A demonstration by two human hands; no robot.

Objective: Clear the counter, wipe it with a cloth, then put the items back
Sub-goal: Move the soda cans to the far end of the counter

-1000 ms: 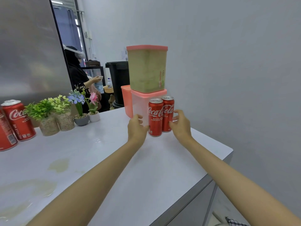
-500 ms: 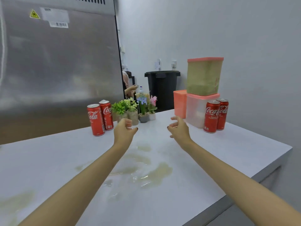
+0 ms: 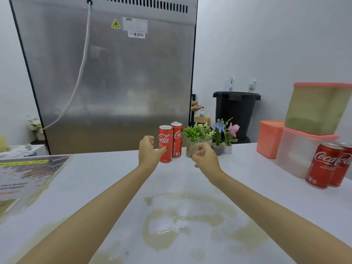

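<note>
On the white counter [image 3: 266,187], a wet brownish spill [image 3: 181,220] spreads between my forearms. My left hand [image 3: 148,152] hovers with loosely curled fingers beside two red cola cans [image 3: 165,143] at the back; its thumb reaches the nearer can's lower side without gripping it. Just in front of a small green plant pot [image 3: 192,139], my right hand [image 3: 204,158] holds nothing, fingers loosely curled. Two little flower pots [image 3: 226,139] stand right of the plant. At the far right stands another pair of cola cans [image 3: 322,165].
Behind the right cans a green-filled tub [image 3: 318,109] sits on a translucent pink-lidded tub [image 3: 295,151], beside a salmon box [image 3: 269,139]. A printed sheet [image 3: 24,178] lies at the left. A steel appliance [image 3: 114,73] and a black bin [image 3: 236,111] stand behind the counter.
The view has swung left from the stacked tubs. Both hands have left the right pair of cans and moved to the back cans and the green plant.
</note>
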